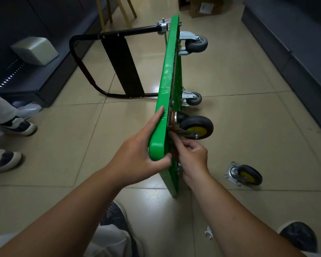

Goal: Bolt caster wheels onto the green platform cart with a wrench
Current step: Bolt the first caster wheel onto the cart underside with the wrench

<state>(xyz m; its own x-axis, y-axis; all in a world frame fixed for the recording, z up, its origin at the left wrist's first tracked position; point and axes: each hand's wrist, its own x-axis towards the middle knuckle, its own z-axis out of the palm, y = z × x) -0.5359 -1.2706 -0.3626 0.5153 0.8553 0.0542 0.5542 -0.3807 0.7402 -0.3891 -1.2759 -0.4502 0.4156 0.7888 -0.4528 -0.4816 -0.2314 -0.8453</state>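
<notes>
Partly hidden, right grip curls at the caster, hold unclear; left grip clasps cart.

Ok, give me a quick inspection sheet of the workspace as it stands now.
Surface: glossy tiled floor.
Job's things: green platform cart stands on its edge; grey casters mounted at far end; yellow-hub caster at near corner; spare caster loose on floor; wrench on floor, untouched.
Clutter: nothing seen.
Grippers: left hand grips cart's corner; right hand pinches at the caster's plate, item hidden.
Cables: nothing seen.
Surroundings: another person's shoes left; stool legs; cardboard boxes.
</notes>
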